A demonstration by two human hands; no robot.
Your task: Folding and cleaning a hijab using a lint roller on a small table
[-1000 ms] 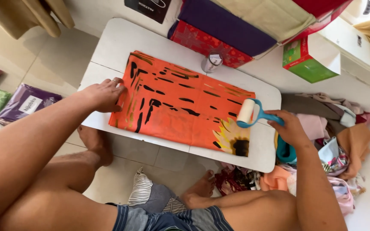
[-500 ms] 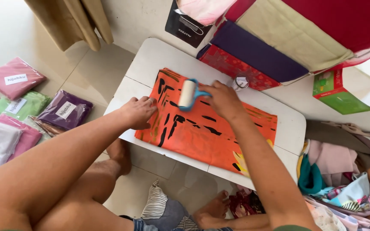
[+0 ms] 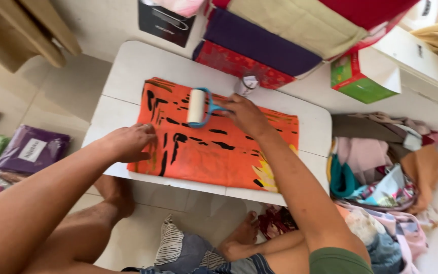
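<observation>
Roller (image 3: 196, 106) now further left on the cloth (image 3: 214, 137) than half a second ago, near its far left corner; left hand (image 3: 130, 142) unmoved on the near left edge. White table (image 3: 128, 71) low over the tiled floor, orange cloth with black streaks spread flat across most of it, yellow patch at the near right corner. Heap of mixed fabrics (image 3: 381, 157) on the floor to the right. Stacked purple and red packages (image 3: 259, 50) beyond the far edge. Bagged garments (image 3: 29, 152) on the floor at left. Green box (image 3: 353, 78) far right. Left hand flat, fingers spread, pressing the cloth down. Right hand (image 3: 244, 114) closed round the blue handle, white drum lying on the cloth. Small tape roll (image 3: 246, 85) just beyond.
</observation>
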